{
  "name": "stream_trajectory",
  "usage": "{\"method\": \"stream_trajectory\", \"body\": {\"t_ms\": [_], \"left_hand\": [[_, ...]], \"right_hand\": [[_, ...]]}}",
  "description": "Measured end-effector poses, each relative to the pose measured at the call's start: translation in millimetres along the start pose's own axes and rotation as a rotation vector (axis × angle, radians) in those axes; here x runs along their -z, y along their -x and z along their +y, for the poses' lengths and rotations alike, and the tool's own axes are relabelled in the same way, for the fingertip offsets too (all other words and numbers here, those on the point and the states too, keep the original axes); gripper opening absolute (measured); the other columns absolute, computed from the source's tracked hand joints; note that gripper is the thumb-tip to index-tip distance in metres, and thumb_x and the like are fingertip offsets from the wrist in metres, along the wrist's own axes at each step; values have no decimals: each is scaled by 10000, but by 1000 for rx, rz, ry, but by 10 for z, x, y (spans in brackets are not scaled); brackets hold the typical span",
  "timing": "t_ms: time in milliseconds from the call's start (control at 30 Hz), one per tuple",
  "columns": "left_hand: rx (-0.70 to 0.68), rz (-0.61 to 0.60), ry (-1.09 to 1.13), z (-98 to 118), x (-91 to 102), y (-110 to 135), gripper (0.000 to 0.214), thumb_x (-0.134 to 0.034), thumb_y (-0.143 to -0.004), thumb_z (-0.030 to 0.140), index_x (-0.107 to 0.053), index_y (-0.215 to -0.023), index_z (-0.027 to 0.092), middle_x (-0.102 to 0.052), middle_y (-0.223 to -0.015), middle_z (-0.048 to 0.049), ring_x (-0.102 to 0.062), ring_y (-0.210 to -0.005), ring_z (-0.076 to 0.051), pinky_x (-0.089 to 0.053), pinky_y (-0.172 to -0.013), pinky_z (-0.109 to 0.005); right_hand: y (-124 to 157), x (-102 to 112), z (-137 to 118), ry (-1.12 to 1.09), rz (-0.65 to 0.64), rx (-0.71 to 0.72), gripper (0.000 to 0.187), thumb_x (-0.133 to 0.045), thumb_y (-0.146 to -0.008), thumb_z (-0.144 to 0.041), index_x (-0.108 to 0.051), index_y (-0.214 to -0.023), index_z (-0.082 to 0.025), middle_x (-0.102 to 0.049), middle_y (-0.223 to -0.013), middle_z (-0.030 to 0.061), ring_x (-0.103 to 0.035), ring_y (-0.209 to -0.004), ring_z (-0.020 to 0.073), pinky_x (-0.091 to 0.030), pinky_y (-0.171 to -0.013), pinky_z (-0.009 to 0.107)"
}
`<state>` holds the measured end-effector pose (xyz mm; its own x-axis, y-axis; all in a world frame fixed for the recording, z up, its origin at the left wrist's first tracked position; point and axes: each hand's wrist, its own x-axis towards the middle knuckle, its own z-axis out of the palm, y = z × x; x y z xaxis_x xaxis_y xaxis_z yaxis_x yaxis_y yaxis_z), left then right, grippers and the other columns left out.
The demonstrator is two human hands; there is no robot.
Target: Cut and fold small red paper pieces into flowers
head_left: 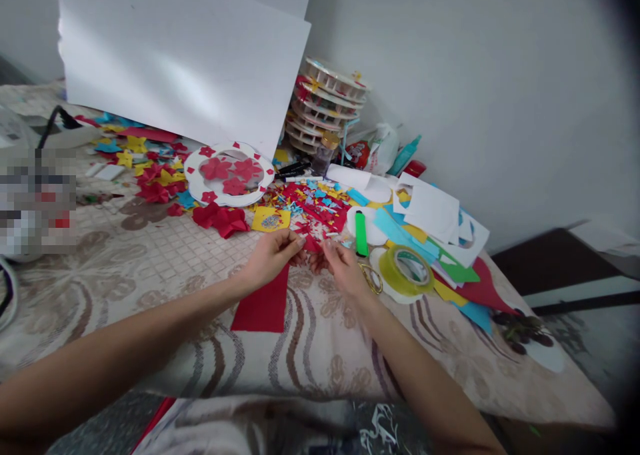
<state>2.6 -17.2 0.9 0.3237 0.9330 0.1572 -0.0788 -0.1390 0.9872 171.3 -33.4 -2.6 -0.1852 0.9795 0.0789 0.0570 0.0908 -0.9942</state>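
A small piece of red paper [313, 244] is pinched between the fingertips of both hands. My left hand [273, 255] is closed on its left side, and my right hand [344, 265] is closed on its right. Below my left hand lies a flat red paper strip [263, 302]. Just beyond the fingers is a heap of red, yellow and blue paper scraps [320, 202]. A yellow paper square [265, 220] bears a small silvery pile. Gold-coloured rings [371, 278], perhaps scissor handles, sit by my right wrist, near a green-handled tool [361, 234].
A yellowish tape roll [406, 270] and coloured paper sheets [450, 255] lie to the right. On the left are a white scalloped ring [195, 182] with red paper flowers and loose flowers [220, 220]. Behind stand a white board [185, 62] and a tiered round stand [327, 102].
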Motion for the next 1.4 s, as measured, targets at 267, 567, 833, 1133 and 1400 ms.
{"method": "stream_trajectory", "body": {"t_ms": [267, 567, 833, 1133, 1400], "left_hand": [[25, -50, -50, -23, 9, -11, 317, -557, -791, 454, -573, -748, 141, -615, -641, -25, -552, -583, -122, -444, -573, -247], [-45, -37, -163, 6, 60, -31, 279, -578, -780, 402, -585, -666, 148, -518, -569, 19, -452, -540, -95, -367, -519, -216], [249, -12, 161, 28, -6, -46, 515, -427, -804, 593, -566, -610, 137, -613, -549, -46, -568, -503, -127, -463, -538, -251], [134, -115, 46, 13, 37, -35, 330, -654, -711, 443, -596, -661, 121, -653, -634, -35, -561, -533, -94, -448, -540, -212], [192, -241, -108, -12, 82, -23, 306, -562, -772, 430, -600, -673, 143, -664, -637, -30, -591, -546, -122, -476, -560, -243]], "right_hand": [[35, 35, -69, 308, -10, 123, 260, -553, -815, -373, -500, -634, -195, -484, -562, -40, -431, -520, 103, -346, -507, 231], [60, -26, -97, 193, -89, 38, 291, -495, -849, -415, -535, -658, -200, -537, -583, -24, -486, -535, 120, -376, -526, 249], [31, 28, -33, 212, 8, 98, 292, -529, -844, -398, -476, -637, -199, -442, -551, -46, -412, -519, 106, -330, -516, 240], [16, 38, 7, 170, 33, 56, 312, -511, -845, -435, -475, -653, -192, -455, -559, -45, -418, -518, 98, -349, -516, 225], [-9, 90, -42, 384, -55, 77, 287, -512, -831, -395, -449, -639, -191, -415, -556, -51, -381, -517, 95, -309, -498, 216]]}}
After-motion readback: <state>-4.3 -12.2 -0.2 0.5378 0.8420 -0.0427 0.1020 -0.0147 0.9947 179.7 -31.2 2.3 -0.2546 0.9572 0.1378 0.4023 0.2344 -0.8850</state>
